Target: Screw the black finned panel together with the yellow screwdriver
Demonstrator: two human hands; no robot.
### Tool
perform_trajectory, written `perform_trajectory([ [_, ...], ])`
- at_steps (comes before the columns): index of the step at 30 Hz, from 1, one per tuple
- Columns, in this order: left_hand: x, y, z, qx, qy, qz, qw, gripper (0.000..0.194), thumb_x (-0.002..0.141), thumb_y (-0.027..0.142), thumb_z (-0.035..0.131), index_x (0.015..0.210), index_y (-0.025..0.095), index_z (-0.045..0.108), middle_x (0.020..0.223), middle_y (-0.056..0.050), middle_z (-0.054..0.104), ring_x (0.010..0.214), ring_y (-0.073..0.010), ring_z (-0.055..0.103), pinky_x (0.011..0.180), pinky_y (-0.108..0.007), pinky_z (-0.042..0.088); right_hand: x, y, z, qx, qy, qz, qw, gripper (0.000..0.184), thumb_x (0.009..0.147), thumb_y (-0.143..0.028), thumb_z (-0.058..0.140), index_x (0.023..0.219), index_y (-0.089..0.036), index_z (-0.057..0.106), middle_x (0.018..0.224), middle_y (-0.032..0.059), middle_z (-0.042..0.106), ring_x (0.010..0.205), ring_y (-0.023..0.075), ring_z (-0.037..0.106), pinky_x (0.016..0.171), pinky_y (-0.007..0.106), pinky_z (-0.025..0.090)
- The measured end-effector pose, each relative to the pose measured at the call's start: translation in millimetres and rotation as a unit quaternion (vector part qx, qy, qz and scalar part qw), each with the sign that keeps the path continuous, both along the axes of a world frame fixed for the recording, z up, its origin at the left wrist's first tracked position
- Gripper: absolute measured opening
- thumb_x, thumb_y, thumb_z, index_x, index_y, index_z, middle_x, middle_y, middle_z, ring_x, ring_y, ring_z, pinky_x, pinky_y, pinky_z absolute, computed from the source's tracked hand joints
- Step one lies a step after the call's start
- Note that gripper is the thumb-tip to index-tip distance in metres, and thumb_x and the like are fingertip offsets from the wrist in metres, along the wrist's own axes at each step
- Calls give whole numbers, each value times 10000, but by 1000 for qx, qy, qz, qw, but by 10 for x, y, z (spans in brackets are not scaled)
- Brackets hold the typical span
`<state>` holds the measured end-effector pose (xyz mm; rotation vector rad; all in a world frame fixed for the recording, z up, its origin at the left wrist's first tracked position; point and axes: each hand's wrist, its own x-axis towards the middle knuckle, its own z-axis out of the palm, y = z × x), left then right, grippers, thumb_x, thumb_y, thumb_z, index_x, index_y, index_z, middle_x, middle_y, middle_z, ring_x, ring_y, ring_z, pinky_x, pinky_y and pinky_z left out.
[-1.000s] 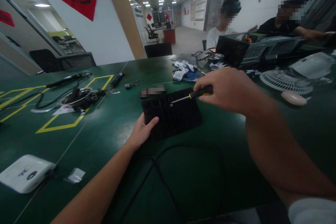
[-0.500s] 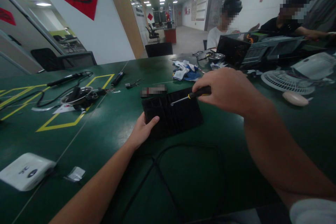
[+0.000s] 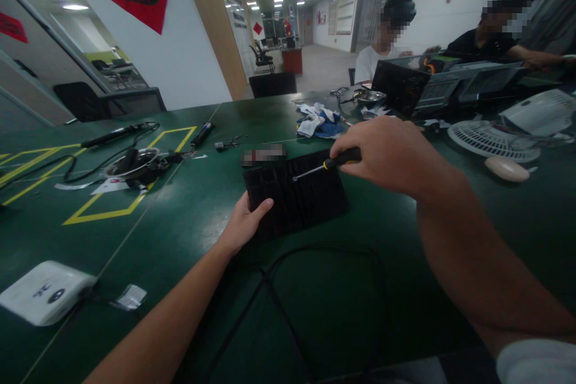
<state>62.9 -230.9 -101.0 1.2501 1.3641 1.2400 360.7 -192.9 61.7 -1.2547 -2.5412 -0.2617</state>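
Observation:
My left hand [image 3: 246,219] grips the left edge of a flat black plastic panel with ribs [image 3: 297,198], thumb on top and fingers behind it. My right hand [image 3: 387,156] is closed around the black and yellow handle of a screwdriver [image 3: 330,163]. Its shaft slants down to the left, and the tip meets or hovers just over the panel's middle; which one I cannot tell. A bright round spot shows at the tip, too small to name. Behind the panel's upper left edge lies a small box-shaped item [image 3: 263,155], partly blurred out.
A black cable [image 3: 270,276] loops in front of the panel on the green table [image 3: 180,264]. White-and-blue gloves [image 3: 317,120], a fan grille [image 3: 490,141] and a computer case [image 3: 400,87] lie beyond. At left are a white box [image 3: 47,294] and a metal bowl [image 3: 132,165]. Two people sit at right.
My hands, the panel and the screwdriver hold almost the same positions. At the far right, a co-worker's hand has lowered toward the computer case.

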Motion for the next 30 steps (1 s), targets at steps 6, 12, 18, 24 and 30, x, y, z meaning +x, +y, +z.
perform_trajectory([
  [6, 1, -1, -3, 2, 2, 5, 1000, 571, 802, 473, 816, 1253, 181, 625, 1247, -125, 727, 1157, -332, 693, 1018, -541, 563, -8, 0, -20, -10, -2, 0, 1000, 261, 862, -298, 638, 1045, -295, 824, 1050, 66, 791, 968, 301, 696, 745, 389, 438],
  [12, 5, -3, -2, 0, 1, 1, 1000, 591, 803, 476, 813, 1275, 179, 617, 1253, -126, 728, 1163, -332, 692, 1012, -539, 569, -9, -6, -29, -13, -2, 7, 1000, 263, 837, -292, 648, 1033, -287, 824, 1020, 61, 797, 953, 297, 699, 733, 381, 436],
  [18, -5, -3, -5, 5, 0, 2, 1000, 561, 807, 469, 813, 1259, 193, 627, 1263, -119, 727, 1180, -334, 689, 1024, -534, 565, 12, -32, 16, -4, 17, -4, 1000, 259, 854, -331, 650, 1042, -296, 825, 1049, 57, 797, 952, 292, 698, 712, 371, 444],
  [24, 11, -15, 23, 6, 2, 3, 1000, 572, 804, 473, 817, 1264, 188, 630, 1244, -119, 731, 1184, -341, 685, 1033, -542, 556, -1, -12, -5, 3, 8, -8, 1000, 261, 851, -311, 648, 1045, -295, 822, 1061, 60, 797, 984, 308, 702, 737, 388, 449],
  [30, -1, -10, 3, 10, 5, 6, 1000, 580, 796, 488, 823, 1260, 192, 639, 1226, -110, 739, 1169, -338, 691, 1021, -530, 562, -9, -11, -15, 2, 10, 1, 1000, 261, 860, -313, 645, 1053, -293, 820, 1058, 63, 796, 972, 306, 705, 759, 398, 450],
])
